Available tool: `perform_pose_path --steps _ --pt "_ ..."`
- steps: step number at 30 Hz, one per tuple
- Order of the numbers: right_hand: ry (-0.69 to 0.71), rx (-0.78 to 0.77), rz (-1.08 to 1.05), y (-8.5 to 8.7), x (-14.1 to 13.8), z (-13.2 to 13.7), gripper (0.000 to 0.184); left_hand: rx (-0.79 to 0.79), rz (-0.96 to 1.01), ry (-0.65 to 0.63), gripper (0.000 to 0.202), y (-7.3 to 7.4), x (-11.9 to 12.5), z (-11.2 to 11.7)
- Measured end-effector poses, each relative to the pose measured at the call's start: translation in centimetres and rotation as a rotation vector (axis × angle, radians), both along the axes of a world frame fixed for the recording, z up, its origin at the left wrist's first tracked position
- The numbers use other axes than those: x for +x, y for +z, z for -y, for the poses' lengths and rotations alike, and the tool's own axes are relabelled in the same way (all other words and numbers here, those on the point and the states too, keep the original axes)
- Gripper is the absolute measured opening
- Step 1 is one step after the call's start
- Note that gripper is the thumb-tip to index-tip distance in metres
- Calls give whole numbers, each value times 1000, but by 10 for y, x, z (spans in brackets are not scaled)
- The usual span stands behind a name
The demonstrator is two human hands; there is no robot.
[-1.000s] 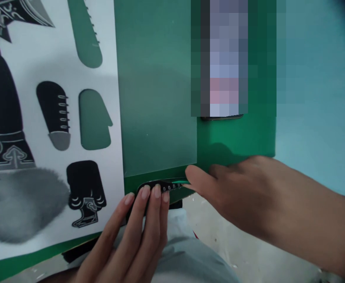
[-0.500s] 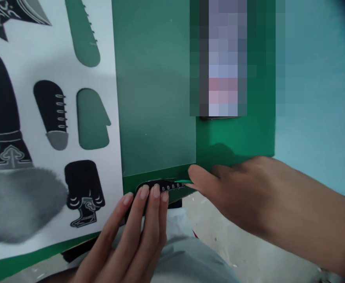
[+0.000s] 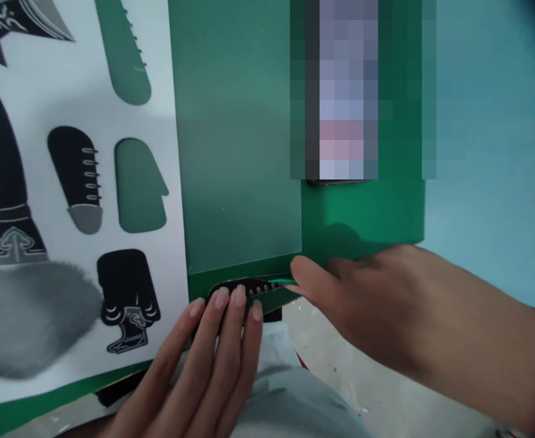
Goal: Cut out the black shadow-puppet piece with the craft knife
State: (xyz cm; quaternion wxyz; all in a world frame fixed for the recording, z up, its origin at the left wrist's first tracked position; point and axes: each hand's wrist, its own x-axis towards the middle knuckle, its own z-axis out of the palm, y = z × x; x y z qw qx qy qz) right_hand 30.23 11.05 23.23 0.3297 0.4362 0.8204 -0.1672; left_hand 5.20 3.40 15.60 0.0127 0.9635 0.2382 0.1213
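A black paper cutout [image 3: 231, 285] with a row of small white loops lies at the near edge of the green surface. My left hand [image 3: 216, 359] rests on it with fingers stretched out, the tips pressing it down. From the right, my right hand [image 3: 340, 292] is closed round a thin green pointed tool [image 3: 282, 281]. Its dark tip lies over the cutout's upper edge, beside the loops. I cannot make out the tool's exact kind, since most of it is hidden in my hand.
On the left lies a white printed sheet [image 3: 73, 286] with black and grey shapes and cut-out openings. A translucent sheet [image 3: 240, 152] covers part of the green board [image 3: 399, 213]. A blurred-out object [image 3: 342, 91] lies at the upper right, beside a light blue surface [image 3: 490, 182].
The view has shifted slightly, so everything sits a little further left. My left little finger has spread away from the others. More of the green tool shows beside my right thumb.
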Motion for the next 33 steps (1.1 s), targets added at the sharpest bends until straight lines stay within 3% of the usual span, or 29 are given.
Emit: perform_pose_path --steps 5,11,17,28,33 --pt "35 -26 -20 3 -1 2 41 15 -2 29 78 1 7 -2" --pt "23 115 -139 2 3 9 39 1 20 42 73 3 7 -1" --pt "34 132 -124 -1 5 12 34 -15 19 55 71 2 7 0" --pt "11 84 -102 -1 3 14 24 -12 26 44 70 2 6 -2" --pt "-75 -9 -86 3 -1 16 24 -17 46 59 66 4 10 -4"
